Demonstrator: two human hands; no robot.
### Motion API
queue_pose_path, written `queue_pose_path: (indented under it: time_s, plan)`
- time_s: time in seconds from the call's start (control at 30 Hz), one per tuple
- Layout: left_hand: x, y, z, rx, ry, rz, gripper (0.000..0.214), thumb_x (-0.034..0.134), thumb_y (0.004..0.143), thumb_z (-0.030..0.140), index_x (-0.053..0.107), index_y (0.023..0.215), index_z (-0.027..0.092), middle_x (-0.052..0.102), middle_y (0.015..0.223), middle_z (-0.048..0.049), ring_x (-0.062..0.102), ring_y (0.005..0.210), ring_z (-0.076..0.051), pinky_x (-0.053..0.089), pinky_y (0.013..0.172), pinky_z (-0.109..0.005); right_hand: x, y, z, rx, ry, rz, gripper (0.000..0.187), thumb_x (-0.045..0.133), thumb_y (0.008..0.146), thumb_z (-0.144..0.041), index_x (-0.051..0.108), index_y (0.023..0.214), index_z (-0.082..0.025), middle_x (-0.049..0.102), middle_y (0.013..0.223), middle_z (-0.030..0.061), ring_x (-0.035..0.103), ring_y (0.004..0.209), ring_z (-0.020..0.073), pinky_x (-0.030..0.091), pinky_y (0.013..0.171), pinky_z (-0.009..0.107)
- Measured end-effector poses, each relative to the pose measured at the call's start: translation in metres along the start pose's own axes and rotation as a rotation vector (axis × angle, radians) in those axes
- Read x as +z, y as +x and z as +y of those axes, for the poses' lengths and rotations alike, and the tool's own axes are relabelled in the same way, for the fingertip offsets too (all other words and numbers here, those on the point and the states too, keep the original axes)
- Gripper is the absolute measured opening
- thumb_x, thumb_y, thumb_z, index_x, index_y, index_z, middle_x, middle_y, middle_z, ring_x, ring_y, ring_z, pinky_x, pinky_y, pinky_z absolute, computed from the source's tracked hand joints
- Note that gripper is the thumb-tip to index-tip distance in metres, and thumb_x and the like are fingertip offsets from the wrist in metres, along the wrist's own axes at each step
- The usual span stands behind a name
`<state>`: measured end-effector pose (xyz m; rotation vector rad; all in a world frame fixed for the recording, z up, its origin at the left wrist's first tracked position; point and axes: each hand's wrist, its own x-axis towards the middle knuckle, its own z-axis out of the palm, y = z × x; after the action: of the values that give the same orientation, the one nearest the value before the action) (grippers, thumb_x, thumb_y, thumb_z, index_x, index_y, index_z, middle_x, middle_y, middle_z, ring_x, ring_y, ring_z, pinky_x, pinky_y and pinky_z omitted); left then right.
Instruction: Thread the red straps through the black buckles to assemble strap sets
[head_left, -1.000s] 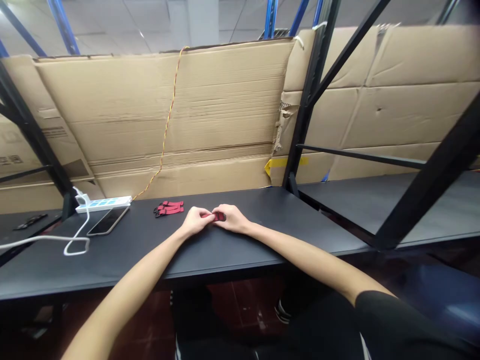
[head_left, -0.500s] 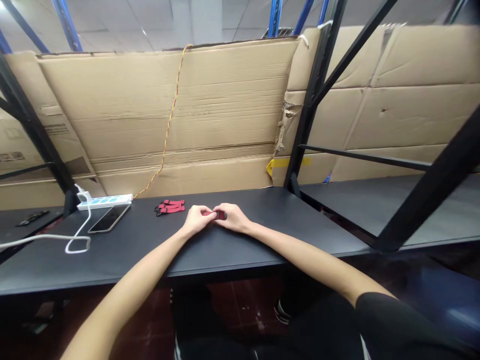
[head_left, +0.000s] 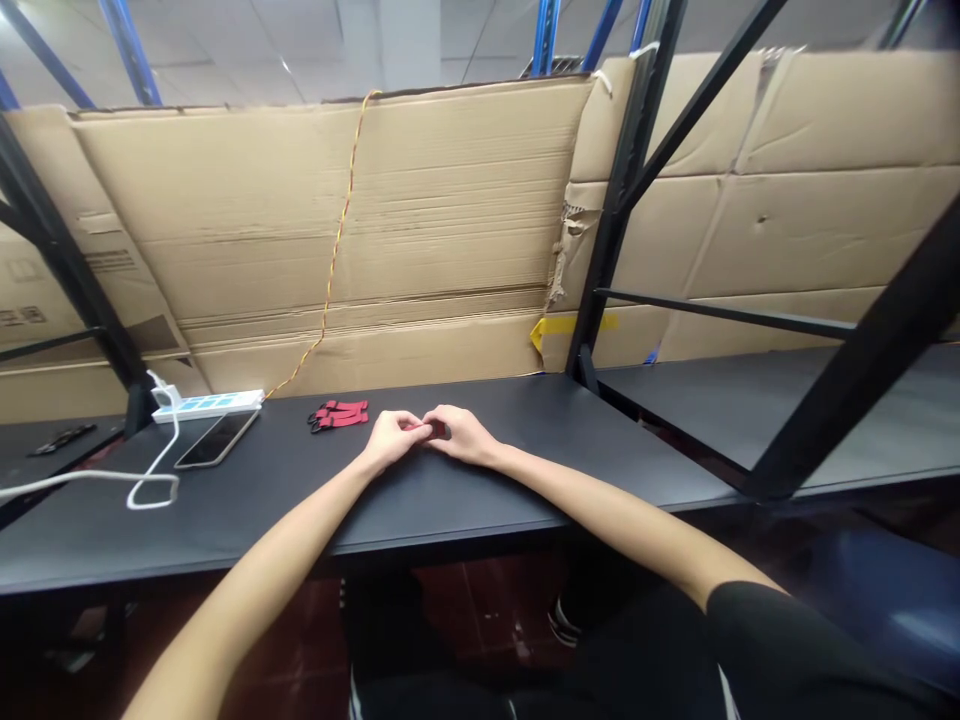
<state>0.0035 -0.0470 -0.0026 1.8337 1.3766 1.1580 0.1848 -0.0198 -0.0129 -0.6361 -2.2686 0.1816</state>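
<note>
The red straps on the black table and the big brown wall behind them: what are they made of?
The red straps look like woven fabric webbing, soft and matte with no shine, though they are too small to be sure. The brown wall looks like corrugated cardboard: it has a dull papery finish, fold creases, and a torn edge with ragged layers.

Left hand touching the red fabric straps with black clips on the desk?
Apart. The head view shows a strip of black desk between the left hand and the red fabric straps with black clips.

Bright overhead light, warped wide-angle edges, faint shadows
</note>
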Motion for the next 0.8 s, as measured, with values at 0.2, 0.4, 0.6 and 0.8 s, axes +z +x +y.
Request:
queue_pose_path:
  time_s: [0.2, 0.4, 0.6, 0.8]
  plan:
    - [0.0, 0.0, 0.0, 0.041, -0.031, -0.036, 0.031, 0.073, 0.065, 0.043, 0.069, 0.073, 0.013, 0.069, 0.068, -0.0046, 0.061, 0.063, -0.016, 0.047, 0.064, -0.027, -0.001, -0.002, -0.001, 0.01, 0.061, 0.018, 0.023, 0.07, 0.077, -0.033, 0.066, 0.094, -0.018, 0.065, 0.084, 0.0041, 0.058, 0.076, 0.0168, 0.046, 0.072, 0.029]
    - [-0.006, 0.001, 0.0, 0.035, -0.142, -0.034, 0.037, 0.073, 0.067, 0.047, 0.066, 0.077, 0.012, 0.069, 0.069, -0.0061, 0.062, 0.061, -0.015, 0.047, 0.059, -0.026, -0.004, 0.002, 0.004, 0.231, 0.417, 0.092, 0.043, 0.072, 0.072, -0.042, 0.065, 0.106, -0.017, 0.068, 0.087, 0.0048, 0.062, 0.076, 0.017, 0.05, 0.074, 0.032]
    - [-0.01, 0.003, -0.004, 0.03, -0.187, -0.029, 0.035, 0.07, 0.071, 0.045, 0.069, 0.082, 0.011, 0.071, 0.073, -0.0078, 0.063, 0.063, -0.016, 0.049, 0.06, -0.027, -0.01, 0.002, 0.015, 0.417, 0.802, 0.01, 0.035, 0.073, 0.07, -0.042, 0.071, 0.09, -0.014, 0.071, 0.081, 0.006, 0.063, 0.068, 0.0158, 0.052, 0.072, 0.033]
    - [-0.008, 0.0, -0.002, 0.027, -0.168, -0.035, 0.032, 0.07, 0.072, 0.043, 0.068, 0.079, 0.012, 0.071, 0.07, -0.0064, 0.063, 0.062, -0.016, 0.05, 0.061, -0.027, -0.011, 0.0, 0.011, 0.476, 0.918, 0.006, 0.034, 0.079, 0.063, -0.04, 0.073, 0.083, -0.014, 0.071, 0.076, 0.0051, 0.064, 0.068, 0.0162, 0.052, 0.073, 0.034]
